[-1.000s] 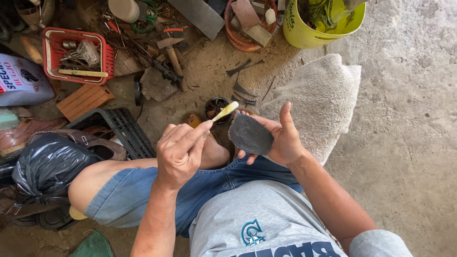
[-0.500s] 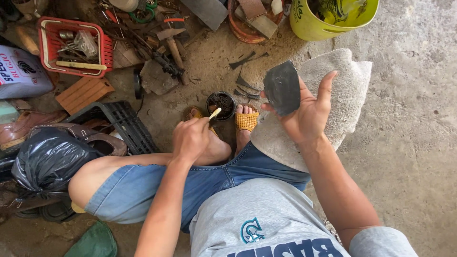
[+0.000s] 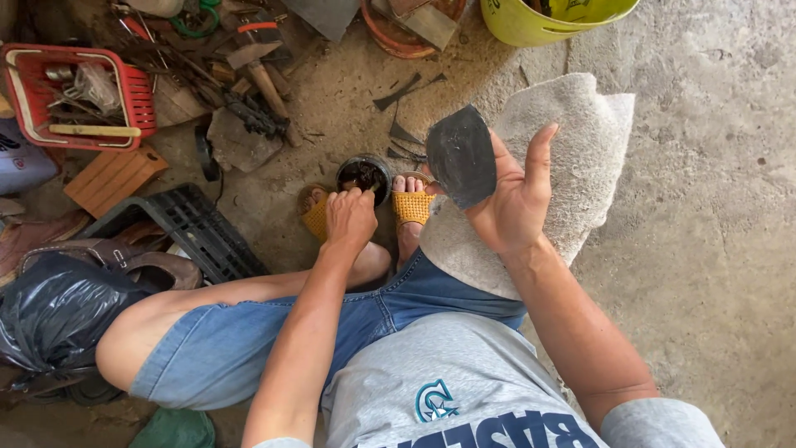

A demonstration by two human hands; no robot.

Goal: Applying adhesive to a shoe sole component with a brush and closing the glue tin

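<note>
The right hand (image 3: 516,203) holds a flat dark grey piece (image 3: 461,155) with closed fingers, at one o'clock. The left hand (image 3: 350,217), fingers pinched together, reaches into a small round black tin (image 3: 365,175) at twelve o'clock.

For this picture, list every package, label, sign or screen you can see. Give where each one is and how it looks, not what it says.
White printed bag: far left edge under the red basket, rounded, with dark lettering.
Yellow-green bucket: top edge, dark marking near its rim.
No signs or screens in view.
</note>
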